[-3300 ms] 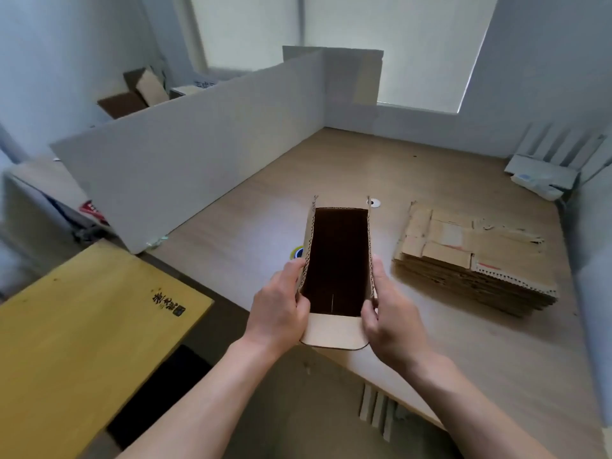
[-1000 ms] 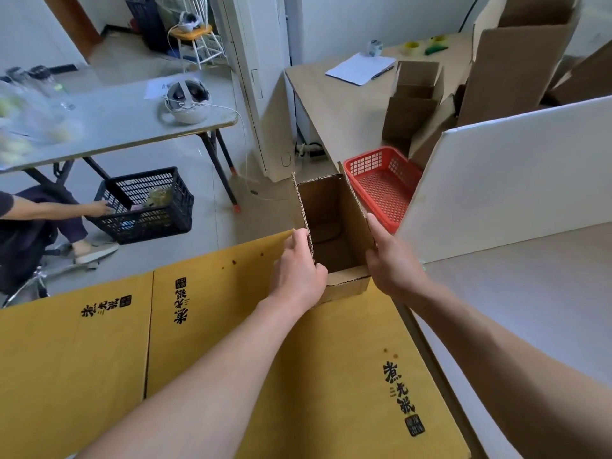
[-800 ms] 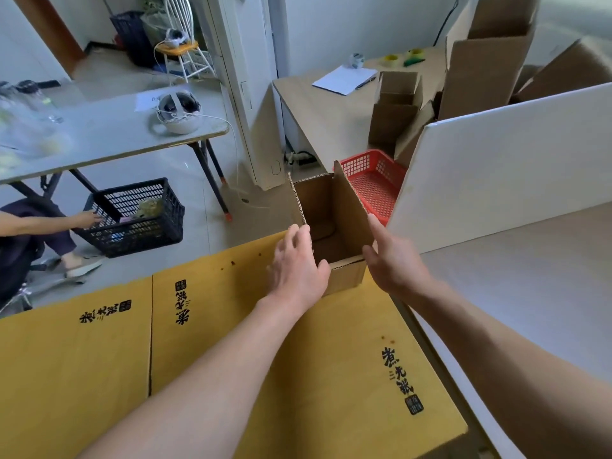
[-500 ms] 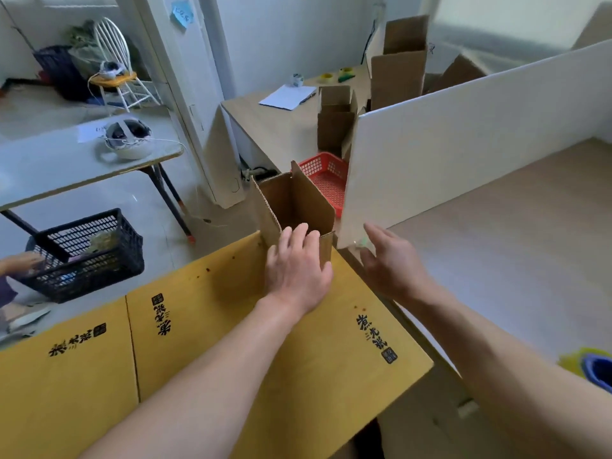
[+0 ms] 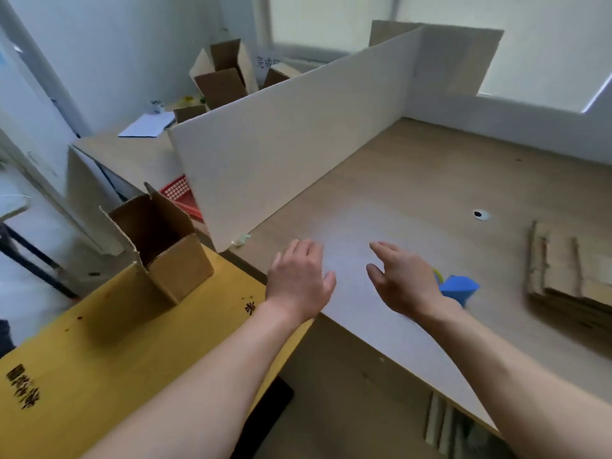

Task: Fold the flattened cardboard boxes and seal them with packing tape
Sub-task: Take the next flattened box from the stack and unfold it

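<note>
1. A pale wooden bench [image 5: 414, 180] fills the right of the view, walled on its left and far sides by an upright white divider board [image 5: 298, 134]
2. A yellow bench [image 5: 109, 352] meets it at the lower left
3. A stack of flattened boxes [image 5: 569, 270] lies near the wooden bench's right edge, well apart from both hands; the step in hand looks like fetching the next one, best done by peeling off the top sheet alone and bringing it to the bare middle of the bench, where it can be opened square
4. One opened box [image 5: 165, 250] stands upright on the yellow bench near the divider's end, top flaps raised; whether its base is taped cannot be told
5. The left hand [image 5: 298, 283] hovers palm down where the two benches meet, fingers relaxed and holding nothing, bare forearm reaching in from the lower left
6. The right hand [image 5: 405, 279] hovers near it, apart, fingers loosely extended, thumb out, also empty
7. A small blue object [image 5: 460, 288] sits just beyond the right hand, partly hidden; possibly a tape dispenser, though that cannot be confirmed
</note>
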A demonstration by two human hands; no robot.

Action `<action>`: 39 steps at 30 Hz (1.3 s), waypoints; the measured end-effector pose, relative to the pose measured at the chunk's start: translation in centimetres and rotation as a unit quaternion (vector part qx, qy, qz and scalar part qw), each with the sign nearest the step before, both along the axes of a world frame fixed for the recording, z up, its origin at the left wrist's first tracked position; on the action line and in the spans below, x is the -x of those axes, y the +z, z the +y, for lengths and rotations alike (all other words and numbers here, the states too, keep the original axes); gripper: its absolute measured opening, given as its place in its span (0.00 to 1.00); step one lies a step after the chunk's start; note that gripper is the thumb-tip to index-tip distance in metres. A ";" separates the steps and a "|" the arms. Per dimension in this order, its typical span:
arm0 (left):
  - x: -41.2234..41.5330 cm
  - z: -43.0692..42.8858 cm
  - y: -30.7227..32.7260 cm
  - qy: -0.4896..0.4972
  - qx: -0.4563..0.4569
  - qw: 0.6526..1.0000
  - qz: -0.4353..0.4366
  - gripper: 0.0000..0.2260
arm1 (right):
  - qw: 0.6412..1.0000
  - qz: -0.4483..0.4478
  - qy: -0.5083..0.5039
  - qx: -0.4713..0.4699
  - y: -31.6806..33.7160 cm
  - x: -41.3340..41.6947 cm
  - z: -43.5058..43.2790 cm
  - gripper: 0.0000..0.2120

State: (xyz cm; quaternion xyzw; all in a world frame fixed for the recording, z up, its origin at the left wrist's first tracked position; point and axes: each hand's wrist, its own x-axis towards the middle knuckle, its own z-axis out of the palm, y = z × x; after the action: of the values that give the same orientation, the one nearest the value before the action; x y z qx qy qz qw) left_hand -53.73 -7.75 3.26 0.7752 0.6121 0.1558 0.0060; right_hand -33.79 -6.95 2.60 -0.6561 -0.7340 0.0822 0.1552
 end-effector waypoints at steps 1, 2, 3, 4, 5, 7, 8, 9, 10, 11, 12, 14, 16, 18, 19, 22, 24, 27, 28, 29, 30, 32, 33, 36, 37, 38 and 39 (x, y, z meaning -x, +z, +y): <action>-2.1 -0.1 0.1 -0.012 0.000 1.000 0.001 0.22 | 1.000 -0.001 -0.014 0.004 0.0 -2.1 -0.6 0.15; -4.3 -0.3 0.2 -0.023 0.000 1.000 0.004 0.22 | 1.000 -0.002 -0.025 0.008 0.1 -4.3 -1.2 0.15; -6.3 -0.4 0.3 -0.033 0.001 0.999 0.008 0.21 | 0.999 -0.003 -0.033 0.011 0.1 -6.4 -1.8 0.15; -8.7 -0.7 0.4 -0.045 0.004 0.999 0.012 0.21 | 0.999 -0.005 -0.042 0.012 0.1 -8.8 -2.5 0.15; -11.2 -0.9 0.4 -0.056 0.007 0.998 0.017 0.21 | 0.999 -0.010 -0.051 0.012 0.1 -11.2 -3.3 0.15; -16.1 -1.1 0.7 -0.070 0.013 0.997 0.017 0.21 | 0.997 -0.031 -0.072 0.012 0.3 -16.0 -4.8 0.17; -18.5 -1.3 0.7 -0.076 0.016 0.997 0.013 0.20 | 0.996 -0.045 -0.079 0.013 0.4 -18.3 -5.5 0.17; -20.7 -1.4 0.8 -0.081 0.018 0.996 0.009 0.20 | 0.995 -0.058 -0.083 0.014 0.4 -20.4 -6.1 0.18; -23.1 -1.6 0.8 -0.089 0.019 0.996 0.008 0.20 | 0.994 -0.069 -0.088 0.017 0.5 -22.7 -6.8 0.19; -25.0 -1.7 0.8 -0.097 0.021 0.995 0.008 0.20 | 0.992 -0.077 -0.095 0.020 0.6 -24.5 -7.3 0.19; -26.7 -1.9 0.7 -0.106 0.023 0.994 0.008 0.20 | 0.991 -0.082 -0.104 0.024 0.7 -26.1 -7.8 0.18; -30.3 -2.2 0.5 -0.130 0.030 0.991 0.011 0.20 | 0.988 -0.084 -0.124 0.024 0.5 -29.5 -9.1 0.15; -33.4 -2.4 0.3 -0.156 0.037 0.987 0.012 0.21 | 0.986 -0.083 -0.143 0.022 0.3 -32.3 -10.2 0.14; -35.9 -2.4 0.0 -0.181 0.041 0.983 0.016 0.22 | 0.983 -0.080 -0.162 0.028 -0.1 -34.7 -11.1 0.17; -37.2 -2.4 -0.2 -0.194 0.041 0.980 0.020 0.22 | 0.981 -0.081 -0.175 0.034 -0.5 -36.0 -11.5 0.19; -40.7 -2.0 -0.9 -0.235 0.047 0.971 0.019 0.23 | 0.971 -0.074 -0.220 0.054 -1.6 -39.3 -12.7 0.20; -42.9 -1.4 -1.3 -0.257 0.056 0.964 0.020 0.22 | 0.965 -0.065 -0.248 0.059 -2.1 -41.3 -13.4 0.21; -45.8 -0.2 -2.5 -0.288 0.074 0.954 0.031 0.22 | 0.954 -0.062 -0.285 0.070 -2.9 -43.6 -14.1 0.23; -46.7 0.3 -2.9 -0.296 0.080 0.951 0.032 0.22 | 0.950 -0.061 -0.297 0.076 -3.1 -44.4 -14.2 0.23; -47.6 0.8 -3.2 -0.302 0.086 0.949 0.031 0.22 | 0.946 -0.063 -0.306 0.082 -3.3 -45.2 -14.3 0.22; -48.6 1.3 -3.6 -0.311 0.091 0.946 0.032 0.23 | 0.943 -0.066 -0.316 0.085 -3.5 -46.1 -14.2 0.21; -50.6 2.3 -4.3 -0.331 0.097 0.938 0.037 0.24 | 0.933 -0.065 -0.342 0.090 -3.9 -47.8 -14.1 0.21; -51.5 2.8 -4.8 -0.338 0.101 0.935 0.037 0.24 | 0.927 -0.059 -0.357 0.098 -4.1 -48.7 -13.9 0.23; -53.4 3.6 -6.3 -0.346 0.132 0.928 0.040 0.27 | 0.911 -0.042 -0.388 0.134 -5.1 -50.8 -13.9 0.25; -54.0 3.7 -6.8 -0.348 0.142 0.926 0.043 0.28 | 0.906 -0.039 -0.398 0.142 -5.6 -51.5 -13.9 0.25; -54.6 3.8 -7.3 -0.349 0.151 0.924 0.048 0.28 | 0.899 -0.037 -0.409 0.152 -6.0 -52.2 -13.9 0.26; -55.3 4.1 -7.7 -0.347 0.158 0.923 0.052 0.29 | 0.892 -0.035 -0.421 0.163 -6.3 -53.0 -13.7 0.29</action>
State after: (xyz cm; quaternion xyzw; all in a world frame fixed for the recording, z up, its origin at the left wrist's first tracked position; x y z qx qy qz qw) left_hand 1.59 -3.69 -4.42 0.9350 0.3212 0.0041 0.1504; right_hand 19.23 -20.69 -3.66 -0.9221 -0.3704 0.1048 0.0398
